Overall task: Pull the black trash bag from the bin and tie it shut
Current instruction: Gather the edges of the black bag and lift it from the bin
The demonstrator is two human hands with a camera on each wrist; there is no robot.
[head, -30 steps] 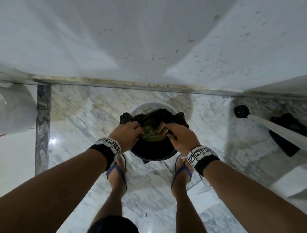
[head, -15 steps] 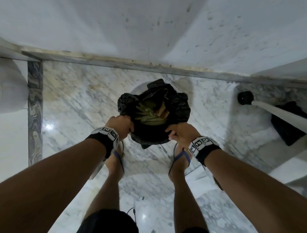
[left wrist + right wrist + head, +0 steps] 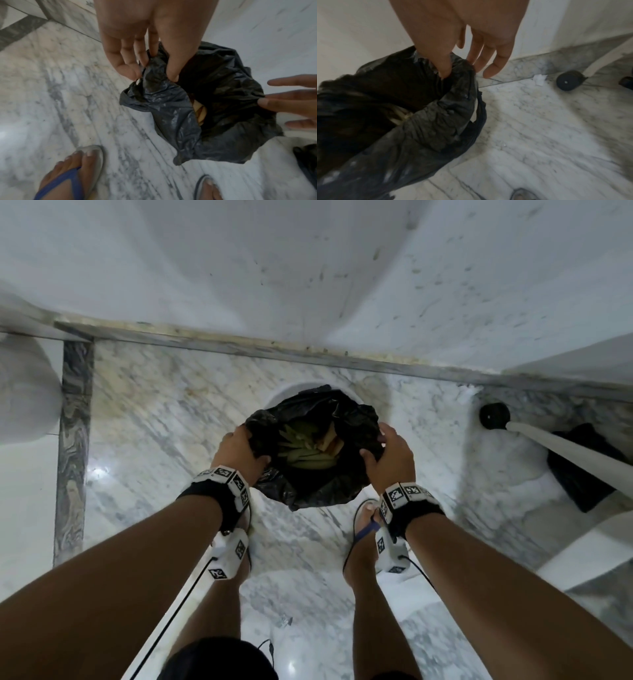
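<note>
The black trash bag (image 3: pixel 352 422) hangs open between my hands over the marble floor, with green scraps and brown pieces (image 3: pixel 308 450) inside. Behind it shows the white rim of the bin (image 3: pixel 291 392). My left hand (image 3: pixel 239 450) pinches the bag's left rim between thumb and fingers (image 3: pixel 130 67). On the other side, my right hand (image 3: pixel 390 453) holds the right rim. Its thumb (image 3: pixel 443 67) sits inside the fold and its fingers (image 3: pixel 494 63) lie fairly straight outside. In the left wrist view the bag (image 3: pixel 171 121) sags below the pinch.
A white wall and grey skirting (image 3: pixel 308 350) run just behind the bin. At right are a black caster (image 3: pixel 494 416) on a white leg (image 3: pixel 565 450) and a dark object (image 3: pixel 582 474). My sandalled feet (image 3: pixel 72 171) stand below the bag. A white rounded form (image 3: pixel 24 392) sits far left.
Both hands have moved from the bag's near rim out to its left and right sides. The mouth of the bag now gapes wider.
</note>
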